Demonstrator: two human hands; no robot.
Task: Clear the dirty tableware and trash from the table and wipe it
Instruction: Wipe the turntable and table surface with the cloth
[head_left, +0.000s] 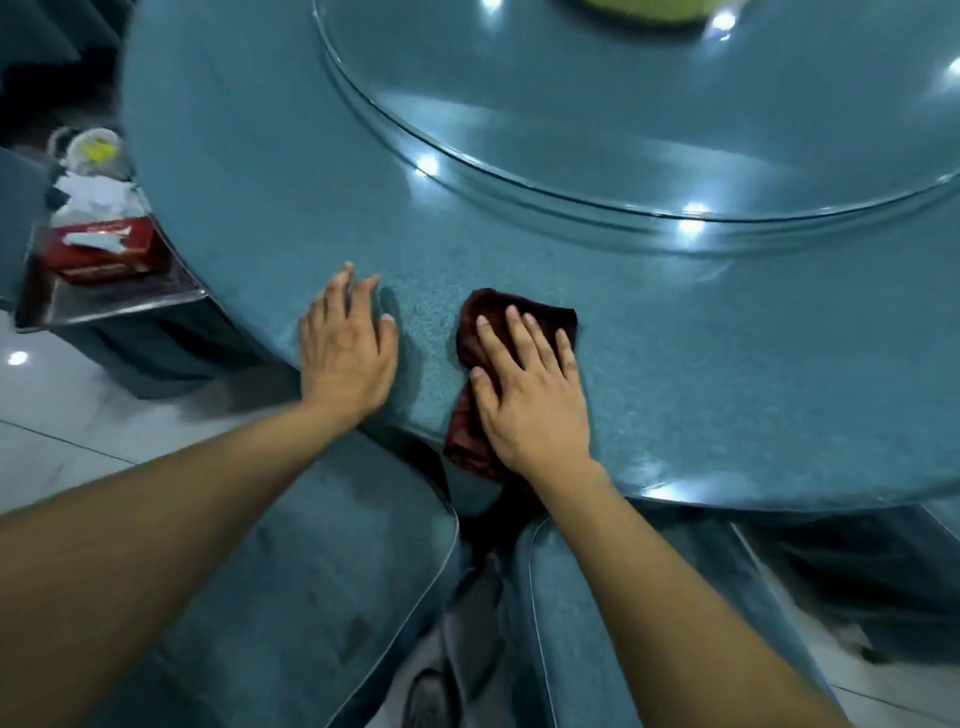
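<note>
Closest to me are the person's two bare forearms, reaching forward over two blue upholstered chair backs (322, 571) that are tucked in at the table's near edge, with a glimpse of patterned clothing in the gap between them. Beyond them spreads the big round table (675, 364), its top a speckled blue-green, and on it sits a wide glass turntable (571, 130) catching bright spots of ceiling light; something yellow-green rests on the turntable at the very top edge, too cut off to name. Off to the left, beside the table and lower, stands a metal cart tray (124, 299) holding a red tissue box (104, 249) with white paper sticking out, some crumpled white paper, and a clear plastic container with yellow in it, all rather blurred. The left hand (345, 353) lies flat on the tabletop near the rim, fingers straight and spread slightly, holding nothing. Just beside it to the right, the right hand (530, 395) presses palm-down with straight fingers on a dark red cloth (514, 312), not curled round it. The cloth lies on the table near the front edge, its near end hanging over the rim beneath the wrist.
</note>
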